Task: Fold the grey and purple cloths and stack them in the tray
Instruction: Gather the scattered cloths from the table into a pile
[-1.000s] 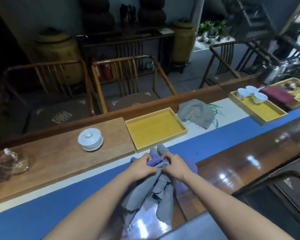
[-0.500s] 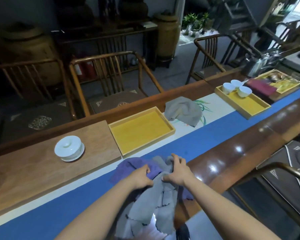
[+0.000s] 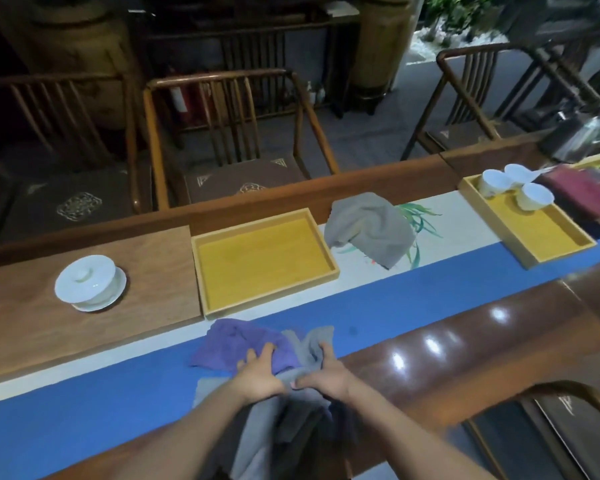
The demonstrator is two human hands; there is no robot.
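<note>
A crumpled purple cloth (image 3: 232, 342) and a grey cloth (image 3: 278, 424) lie bunched together on the blue runner at the table's near edge. The grey one hangs partly over that edge. My left hand (image 3: 257, 374) grips the bundle where purple meets grey. Right beside it, my right hand (image 3: 326, 374) pinches the grey cloth. Just beyond the hands stands a wooden tray (image 3: 208, 275) with a yellow floor and nothing in it. To the right of this tray, a second grey cloth (image 3: 369, 228) lies crumpled on the white runner.
A white lidded bowl (image 3: 89, 282) sits on a wooden board at the left. At the right, another yellow tray (image 3: 548, 237) holds three white cups (image 3: 515, 187). Wooden chairs (image 3: 229, 133) stand behind the table. A chair's armrest (image 3: 568, 396) curves at the lower right.
The purple cloth has been drawn out to the left and now lies spread on the runner. Both hands stay close together on the bundle. The camera view has shifted right and closer.
</note>
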